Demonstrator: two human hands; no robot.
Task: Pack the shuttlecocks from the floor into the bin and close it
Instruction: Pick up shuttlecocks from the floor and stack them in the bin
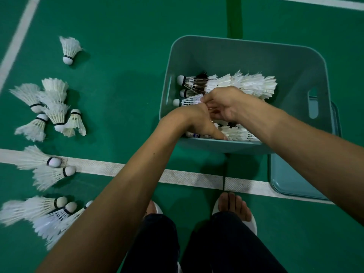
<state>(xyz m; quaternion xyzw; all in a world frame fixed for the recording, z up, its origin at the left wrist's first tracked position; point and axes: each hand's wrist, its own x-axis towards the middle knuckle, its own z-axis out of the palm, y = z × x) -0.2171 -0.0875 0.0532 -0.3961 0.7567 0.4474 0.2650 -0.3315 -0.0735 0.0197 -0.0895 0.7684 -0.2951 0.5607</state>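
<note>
1. Legs (226,245) in dark trousers and slippered feet (232,203) are nearest, on the green floor (122,75).
2. The hands meet over the bin (246,54). The right hand (224,103) pinches a shuttlecock (189,100) by its skirt. The left hand (195,121) curls beside it; I cannot tell what it holds.
3. Packed rows (246,83) fill the bin. Loose shuttlecocks (49,107) lie on the floor to the left, and the lid (291,180) lies partly under the bin.
4. Risk: forcing this one in could crush feathers or upset the rows, and an overfull pile would keep the lid from closing.

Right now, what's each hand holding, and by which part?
Right hand pinches a shuttlecock by its skirt rim, inside the bin. Left hand: fingers hidden, cannot tell.
</note>
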